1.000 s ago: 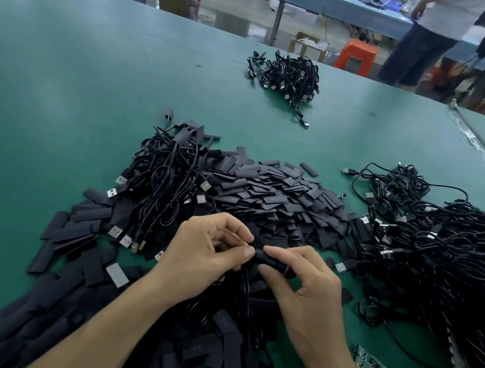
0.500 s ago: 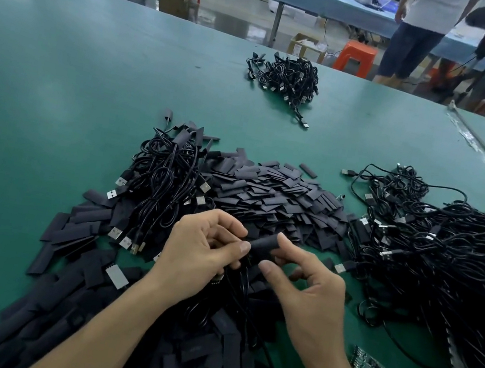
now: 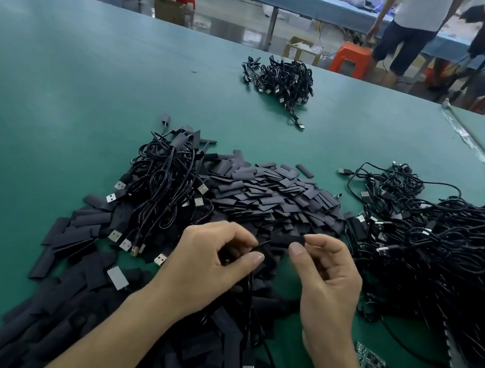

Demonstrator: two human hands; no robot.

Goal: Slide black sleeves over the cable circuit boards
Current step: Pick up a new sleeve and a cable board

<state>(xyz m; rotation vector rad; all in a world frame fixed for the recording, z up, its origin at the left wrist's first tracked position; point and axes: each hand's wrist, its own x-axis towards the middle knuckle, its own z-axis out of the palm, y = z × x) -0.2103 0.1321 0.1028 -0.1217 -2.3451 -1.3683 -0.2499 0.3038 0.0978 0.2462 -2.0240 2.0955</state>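
As the head view looks down over the green tabletop [image 3: 56, 92], we log both hands on the near side of the sleeve pile [image 3: 281, 197].

- Right hand [image 3: 327, 283]: grip pinching one black sleeve [image 3: 284, 240] between thumb and forefinger. The sleeve is held roughly level over the pile's near edge.
- Left hand [image 3: 211, 262]: grip pinching a thin black cable [image 3: 262, 245] at the sleeve's left end.
- We cannot tell whether a circuit board sits inside the sleeve.
- Left of the pile, touching it: a coiled cable bundle [image 3: 164, 179] with USB plugs showing.
- Right of the pile: a large cable tangle [image 3: 448, 259].
- Beyond the pile, well apart: a small cable heap [image 3: 282, 80].
- Nearer than the pile, past the right wrist: bare circuit boards [image 3: 368, 362], partly hidden.
- More loose sleeves spread from the pile toward the near left.
- Beyond the tabletop's far edge, a person [image 3: 414, 26] stands beside an orange stool [image 3: 350, 58].
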